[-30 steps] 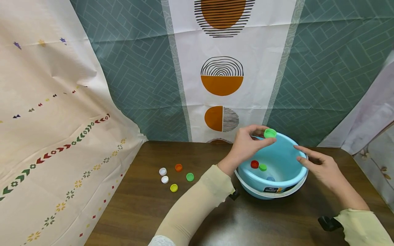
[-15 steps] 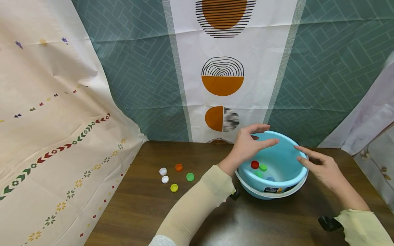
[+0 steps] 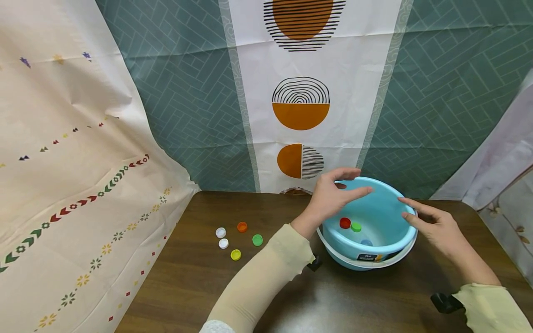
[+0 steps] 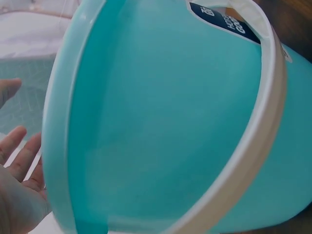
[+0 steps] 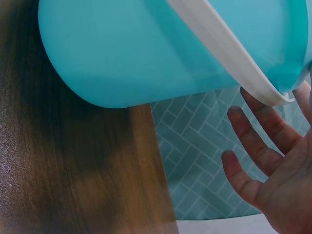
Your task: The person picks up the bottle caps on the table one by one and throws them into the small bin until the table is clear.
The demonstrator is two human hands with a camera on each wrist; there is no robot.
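Both hands are up at the light-blue bucket, one on each side of it. From my end, the left hand [image 3: 333, 196] hovers over the near-left part of the rim, thumb well away from the fingers, holding nothing. On the other side, I have the right hand [image 3: 435, 226] at the rim, fingers relaxed and a gap between thumb and forefinger; I can't tell whether the fingertips touch it. The bucket [image 3: 381, 212] stands on the brown table [image 3: 187, 282] between the hands, its white handle [image 5: 228, 48] lowered around the outside. On its floor I count a red cap [image 3: 345, 223], a green cap [image 3: 356, 227] and a bluish cap [image 3: 366, 242]. Well to the left of the left hand lie an orange cap [image 3: 242, 227], a second green cap [image 3: 257, 240], a yellow cap [image 3: 236, 255] and two white caps [image 3: 223, 243].
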